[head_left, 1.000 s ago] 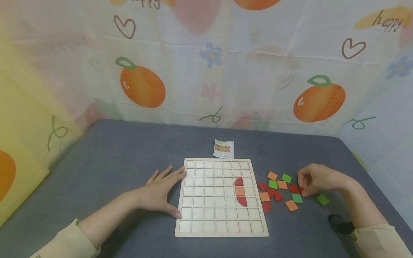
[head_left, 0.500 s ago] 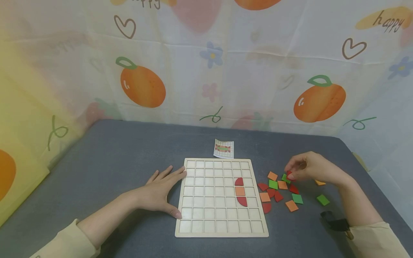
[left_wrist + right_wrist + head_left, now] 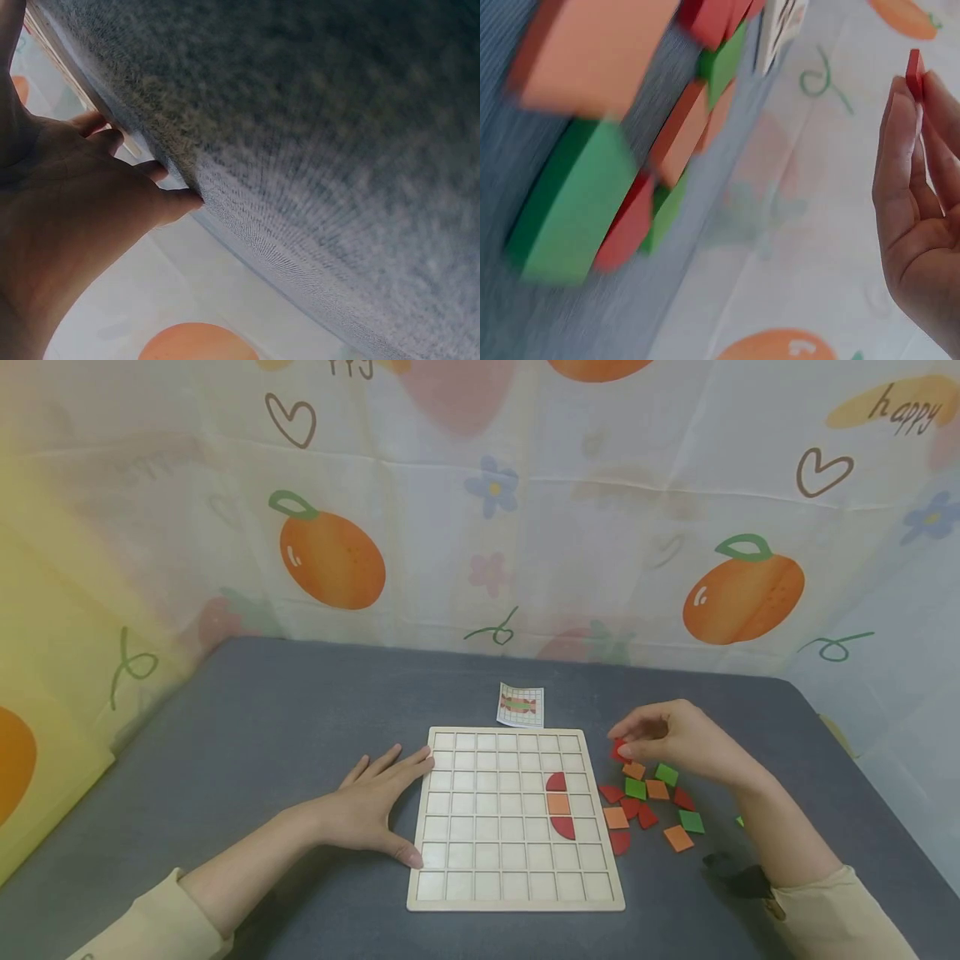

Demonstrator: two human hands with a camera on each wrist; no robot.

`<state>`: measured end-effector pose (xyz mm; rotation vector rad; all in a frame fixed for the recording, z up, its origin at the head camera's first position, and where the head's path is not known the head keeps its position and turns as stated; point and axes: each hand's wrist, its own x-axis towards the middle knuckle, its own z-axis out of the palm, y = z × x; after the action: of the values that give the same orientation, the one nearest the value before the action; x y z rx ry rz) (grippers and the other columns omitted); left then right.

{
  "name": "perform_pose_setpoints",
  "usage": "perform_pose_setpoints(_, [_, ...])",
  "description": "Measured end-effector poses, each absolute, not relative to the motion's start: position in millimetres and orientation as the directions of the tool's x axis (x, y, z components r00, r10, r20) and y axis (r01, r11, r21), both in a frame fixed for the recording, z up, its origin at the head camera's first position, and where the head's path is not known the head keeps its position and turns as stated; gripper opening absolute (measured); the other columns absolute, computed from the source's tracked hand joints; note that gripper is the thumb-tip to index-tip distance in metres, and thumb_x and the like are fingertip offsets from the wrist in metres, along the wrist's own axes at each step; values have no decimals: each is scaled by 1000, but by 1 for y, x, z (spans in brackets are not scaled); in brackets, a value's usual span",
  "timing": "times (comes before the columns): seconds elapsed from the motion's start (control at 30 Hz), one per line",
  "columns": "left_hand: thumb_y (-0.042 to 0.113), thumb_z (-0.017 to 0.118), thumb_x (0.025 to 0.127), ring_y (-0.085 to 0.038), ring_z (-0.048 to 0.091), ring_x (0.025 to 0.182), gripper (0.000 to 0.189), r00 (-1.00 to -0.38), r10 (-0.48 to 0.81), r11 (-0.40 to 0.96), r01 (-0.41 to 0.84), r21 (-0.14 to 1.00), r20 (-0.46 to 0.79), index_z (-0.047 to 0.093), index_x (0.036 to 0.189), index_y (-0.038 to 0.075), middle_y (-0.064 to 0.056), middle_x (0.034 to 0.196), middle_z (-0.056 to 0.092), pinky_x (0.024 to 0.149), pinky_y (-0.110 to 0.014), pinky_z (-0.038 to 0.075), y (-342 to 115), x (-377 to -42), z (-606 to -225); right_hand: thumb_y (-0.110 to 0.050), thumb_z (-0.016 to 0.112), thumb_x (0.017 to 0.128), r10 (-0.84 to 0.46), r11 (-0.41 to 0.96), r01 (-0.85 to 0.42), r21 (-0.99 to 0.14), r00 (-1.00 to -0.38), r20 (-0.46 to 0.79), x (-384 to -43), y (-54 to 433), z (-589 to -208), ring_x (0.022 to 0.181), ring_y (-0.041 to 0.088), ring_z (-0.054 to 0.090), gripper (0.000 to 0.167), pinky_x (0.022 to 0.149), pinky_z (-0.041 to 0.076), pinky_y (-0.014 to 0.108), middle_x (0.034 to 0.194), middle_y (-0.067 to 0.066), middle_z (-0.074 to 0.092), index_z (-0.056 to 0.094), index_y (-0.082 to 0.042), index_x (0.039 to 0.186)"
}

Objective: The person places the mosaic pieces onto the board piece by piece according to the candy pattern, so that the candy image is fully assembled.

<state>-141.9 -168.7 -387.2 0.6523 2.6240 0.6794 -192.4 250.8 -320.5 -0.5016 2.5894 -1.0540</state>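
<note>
Between thumb and fingers my right hand pinches a small red tile, lifted above the far end of the loose tiles. The fingers partly cover this tile in the head view. My left hand lies spread along the left edge of a pale gridded board, thumb and fingertips touching its rim. On the board's right side, a red quarter-like piece, an orange square and another red curved piece sit in one column.
Right of the board lie several loose tiles: orange squares, green squares and red curved pieces. Behind the board a small printed card shows a coloured pattern on a grid. A patterned curtain hangs behind the dark table.
My right hand has picked the red tile up from the right of the loose pieces and carried it left and away from me, towards the board. The left hand has stayed in place.
</note>
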Motion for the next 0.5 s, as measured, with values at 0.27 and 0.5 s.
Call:
perform_pose_setpoints(0.27, [64,84,61,-39,2,156,123,-832,513,778,345,525,-213,24,158,17,1,169,13,117,-71,-2,-169,-142,-388,-27,74,88,-421,601,-169,-781,-897,-131,-194,222,-317,94,27,73,29,85,59,41,102,8,73,71,-14,115])
perform_pose_setpoints(0.5, [63,84,61,-40,3,156,123,-832,513,778,345,525,-212,25,158,17,1,169,14,117,-71,-1,-168,-142,-387,-31,74,88,-414,569,-132,-812,-899,-144,-198,198,-319,98,22,72,29,92,56,41,107,4,74,72,-19,114])
